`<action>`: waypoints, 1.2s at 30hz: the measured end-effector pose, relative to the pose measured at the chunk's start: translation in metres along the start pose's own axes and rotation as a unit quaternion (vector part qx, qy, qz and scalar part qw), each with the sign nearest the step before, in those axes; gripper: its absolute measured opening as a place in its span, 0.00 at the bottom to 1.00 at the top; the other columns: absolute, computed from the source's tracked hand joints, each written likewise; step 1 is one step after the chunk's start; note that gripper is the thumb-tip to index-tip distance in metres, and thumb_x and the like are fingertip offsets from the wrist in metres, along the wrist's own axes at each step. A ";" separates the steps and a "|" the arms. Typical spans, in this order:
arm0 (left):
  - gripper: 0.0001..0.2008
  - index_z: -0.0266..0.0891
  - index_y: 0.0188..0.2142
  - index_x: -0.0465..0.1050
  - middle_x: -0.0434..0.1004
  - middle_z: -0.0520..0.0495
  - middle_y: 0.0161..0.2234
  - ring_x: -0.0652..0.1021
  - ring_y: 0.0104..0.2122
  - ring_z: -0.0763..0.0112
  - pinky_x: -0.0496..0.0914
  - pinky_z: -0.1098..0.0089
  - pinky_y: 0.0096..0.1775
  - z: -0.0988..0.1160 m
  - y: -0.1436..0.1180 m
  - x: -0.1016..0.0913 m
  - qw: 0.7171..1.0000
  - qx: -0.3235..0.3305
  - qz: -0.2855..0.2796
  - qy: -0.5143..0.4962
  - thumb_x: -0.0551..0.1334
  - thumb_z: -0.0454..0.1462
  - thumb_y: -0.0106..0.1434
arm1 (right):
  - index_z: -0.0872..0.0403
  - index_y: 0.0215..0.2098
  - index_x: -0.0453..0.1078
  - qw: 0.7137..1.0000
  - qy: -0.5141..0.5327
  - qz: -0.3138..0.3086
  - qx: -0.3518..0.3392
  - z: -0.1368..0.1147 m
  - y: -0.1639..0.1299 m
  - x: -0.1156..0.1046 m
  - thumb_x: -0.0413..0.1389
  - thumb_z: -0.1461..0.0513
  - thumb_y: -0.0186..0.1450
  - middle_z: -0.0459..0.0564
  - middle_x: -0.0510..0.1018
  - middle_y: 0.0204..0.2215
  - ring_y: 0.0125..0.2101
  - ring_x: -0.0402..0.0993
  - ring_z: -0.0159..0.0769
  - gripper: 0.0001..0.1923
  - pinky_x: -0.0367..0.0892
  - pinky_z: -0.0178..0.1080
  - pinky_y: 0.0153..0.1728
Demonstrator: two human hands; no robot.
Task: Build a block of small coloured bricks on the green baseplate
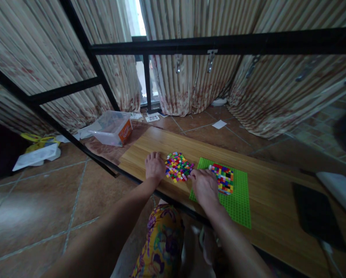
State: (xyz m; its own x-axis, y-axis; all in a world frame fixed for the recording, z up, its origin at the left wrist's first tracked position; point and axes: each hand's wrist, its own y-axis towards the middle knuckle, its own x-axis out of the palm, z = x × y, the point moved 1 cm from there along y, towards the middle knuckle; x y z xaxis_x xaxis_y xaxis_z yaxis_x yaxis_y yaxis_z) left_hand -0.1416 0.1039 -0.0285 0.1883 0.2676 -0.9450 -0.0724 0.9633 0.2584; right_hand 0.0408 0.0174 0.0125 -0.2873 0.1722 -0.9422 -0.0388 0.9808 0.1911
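Observation:
A loose pile of small multicoloured building bricks point(178, 166) lies on the wooden table top point(158, 141). My left hand point(155, 166) rests on the wood at the left edge of the pile, palm down, fingers lying out and holding nothing visible. At the pile's right edge is my right hand point(204, 185), its thumb and forefinger drawn together; whatever is between them is too small to make out. Under and beside this hand lies a green studded baseplate point(239, 204). A block of tightly set coloured bricks point(225, 179) covers its upper middle, partly hidden by my right hand.
A clear plastic bin point(111, 127) with an orange label stands beyond the table's left end. Toward the right end lie a black flat device point(317, 214) with a cable and a white object point(339, 193). A black metal frame point(219, 44) crosses in front of striped curtains.

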 end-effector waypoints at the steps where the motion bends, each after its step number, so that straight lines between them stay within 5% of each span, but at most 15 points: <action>1: 0.16 0.38 0.48 0.71 0.72 0.39 0.49 0.70 0.49 0.56 0.64 0.58 0.49 0.000 0.000 0.000 1.000 0.000 0.000 0.001 0.49 0.34 0.66 | 0.52 0.31 0.74 0.999 0.038 0.014 -0.001 0.002 0.000 -0.002 0.51 0.63 0.67 0.51 0.79 0.32 0.36 0.71 0.39 0.11 0.58 0.39 0.41; 4: 0.16 0.38 0.49 0.71 0.72 0.39 0.49 0.70 0.49 0.55 0.64 0.59 0.49 0.000 0.000 0.000 1.000 0.001 0.001 0.002 0.49 0.34 0.66 | 0.52 0.31 0.75 0.979 0.182 0.091 0.009 0.016 -0.002 -0.012 0.51 0.61 0.66 0.50 0.78 0.32 0.33 0.73 0.36 0.11 0.63 0.37 0.38; 9: 0.16 0.37 0.48 0.71 0.72 0.39 0.48 0.70 0.49 0.55 0.65 0.59 0.49 0.000 0.001 -0.001 1.000 0.005 0.007 0.002 0.49 0.34 0.65 | 0.53 0.33 0.77 0.900 0.354 0.230 0.105 0.070 -0.003 -0.025 0.57 0.56 0.61 0.50 0.79 0.32 0.32 0.75 0.37 0.11 0.69 0.39 0.36; 13: 0.16 0.38 0.48 0.71 0.72 0.39 0.48 0.70 0.48 0.55 0.65 0.58 0.49 -0.001 0.002 0.000 1.000 0.004 0.011 0.004 0.50 0.34 0.65 | 0.55 0.35 0.77 0.852 0.405 0.259 0.206 0.125 -0.007 -0.029 0.60 0.55 0.56 0.52 0.81 0.33 0.31 0.78 0.39 0.13 0.72 0.43 0.36; 17: 0.16 0.37 0.48 0.71 0.72 0.39 0.48 0.70 0.47 0.55 0.65 0.58 0.49 -0.002 0.003 0.001 1.000 0.009 0.018 0.008 0.50 0.35 0.65 | 0.55 0.35 0.78 0.892 0.336 0.221 0.208 0.148 -0.012 -0.032 0.57 0.58 0.57 0.53 0.81 0.33 0.33 0.78 0.40 0.12 0.71 0.44 0.40; 24: 0.16 0.37 0.49 0.71 0.72 0.38 0.49 0.70 0.49 0.54 0.64 0.58 0.50 -0.003 0.004 0.000 1.000 0.002 0.012 0.006 0.50 0.35 0.65 | 0.54 0.35 0.78 0.945 0.232 0.181 0.143 0.126 -0.006 -0.031 0.51 0.61 0.60 0.53 0.81 0.36 0.35 0.76 0.38 0.14 0.70 0.42 0.41; 30: 0.17 0.36 0.49 0.71 0.72 0.38 0.49 0.70 0.48 0.53 0.65 0.58 0.49 -0.003 0.004 0.000 1.000 0.006 0.014 0.005 0.50 0.35 0.65 | 0.54 0.47 0.75 0.945 0.238 0.161 0.156 0.124 0.000 -0.020 0.50 0.62 0.61 0.52 0.82 0.37 0.35 0.77 0.36 0.18 0.69 0.42 0.44; 36: 0.17 0.37 0.50 0.70 0.72 0.38 0.48 0.70 0.49 0.54 0.64 0.58 0.50 -0.003 0.004 0.001 1.000 0.010 0.016 0.004 0.50 0.35 0.65 | 0.52 0.48 0.74 0.925 0.300 0.160 0.168 0.130 -0.001 -0.016 0.53 0.59 0.60 0.50 0.82 0.35 0.35 0.78 0.36 0.18 0.70 0.42 0.43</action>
State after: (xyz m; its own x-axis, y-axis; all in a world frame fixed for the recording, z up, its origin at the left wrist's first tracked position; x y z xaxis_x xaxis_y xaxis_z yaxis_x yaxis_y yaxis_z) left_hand -0.1448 0.1076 -0.0289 0.1774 0.2983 -0.9379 -0.0592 0.9545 0.2924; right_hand 0.1698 0.0259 -0.0088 -0.7163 0.4750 -0.5112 0.4100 0.8793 0.2424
